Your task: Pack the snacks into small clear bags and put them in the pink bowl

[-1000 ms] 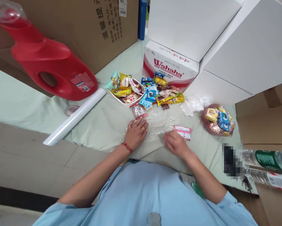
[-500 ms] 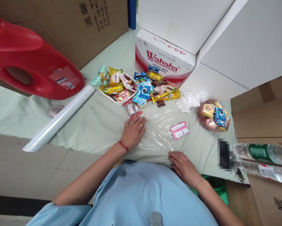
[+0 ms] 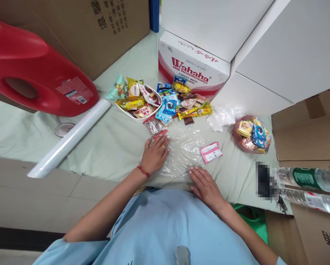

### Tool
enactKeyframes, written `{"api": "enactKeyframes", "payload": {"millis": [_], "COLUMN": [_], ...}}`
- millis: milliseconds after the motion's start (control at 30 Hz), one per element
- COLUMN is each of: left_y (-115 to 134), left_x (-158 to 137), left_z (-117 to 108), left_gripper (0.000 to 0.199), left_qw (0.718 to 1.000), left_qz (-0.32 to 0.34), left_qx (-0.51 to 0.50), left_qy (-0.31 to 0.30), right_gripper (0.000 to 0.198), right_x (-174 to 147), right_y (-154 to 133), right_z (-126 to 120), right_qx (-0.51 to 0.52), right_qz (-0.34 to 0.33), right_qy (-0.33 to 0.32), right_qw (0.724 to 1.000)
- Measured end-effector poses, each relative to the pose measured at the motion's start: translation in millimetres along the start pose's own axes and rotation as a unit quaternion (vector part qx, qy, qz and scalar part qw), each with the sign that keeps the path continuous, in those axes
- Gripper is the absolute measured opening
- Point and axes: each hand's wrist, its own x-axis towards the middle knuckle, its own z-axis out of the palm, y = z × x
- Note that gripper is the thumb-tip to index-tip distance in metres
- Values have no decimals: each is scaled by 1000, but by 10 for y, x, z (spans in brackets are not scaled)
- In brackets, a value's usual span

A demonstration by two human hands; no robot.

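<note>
A crinkled sheet of clear plastic wrap (image 3: 183, 151) lies spread on the pale green cloth in front of me. My left hand (image 3: 155, 152) rests open and flat over its left side, fingertips close to a red-edged snack packet (image 3: 155, 127). On the sheet's near right edge lies my right hand (image 3: 205, 182), fingers stretched out and holding nothing. Just beyond it sits a pink and white snack packet (image 3: 211, 152). Farther back are a white bowl (image 3: 134, 117) full of wrapped snacks and a loose heap of snack packets (image 3: 181, 103).
At left stand a red jug (image 3: 43, 73) and a white roll (image 3: 71, 138) lying across a round lid (image 3: 64, 129). A Wahaha carton (image 3: 192, 66) is at the back. To the right are crumpled plastic (image 3: 224, 117), a wrapped snack bowl (image 3: 240, 143) and water bottles (image 3: 308, 178).
My right hand has slid left and slightly forward onto the edge of the plastic wrap. The left hand stays almost where it was.
</note>
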Motion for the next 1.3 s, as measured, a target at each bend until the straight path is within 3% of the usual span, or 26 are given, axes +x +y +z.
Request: {"api": "enactKeyframes", "payload": {"millis": [100,233,433,567,667,767,900,1000,1133,1300], "left_y": [-60,-121,-114,-137,-132,-115,-100,-93,-87,-107], "left_x": [-1,-35,-130,-181,-186,-174,-167,-173,-182,-187], "left_z": [-26,-95,-71,-39,-37,-44,-56,-65,-68,-49], "left_gripper": [52,49,51,53,55,55,55,54,54,54], "left_qw": [1000,999,996,995,995,994,994,993,993,995], "left_qz": [-10,15,50,70,69,66,61,61,59,63], "left_qx": [-11,20,69,74,77,81,87,94,96,80], "left_qy": [9,-27,-9,-10,-16,-20,-26,-28,-25,-16], "right_gripper": [67,66,64,44,29,27,38,60,61,56], "right_x": [18,-182,-398,-296,94,781,1844,2423,2703,2457], "right_y": [43,160,184,216,392,716,1151,1306,1330,1253], "right_z": [97,99,7,-293,-602,-789,-734,-570,-435,-583], "right_qx": [-22,-20,15,93,96,5,-99,-161,-208,-183], "right_qz": [1,-2,12,10,42,78,132,75,-13,33], "right_qy": [-68,-105,-109,-66,33,82,96,57,15,61], "right_qw": [997,994,994,993,994,994,982,982,978,981]}}
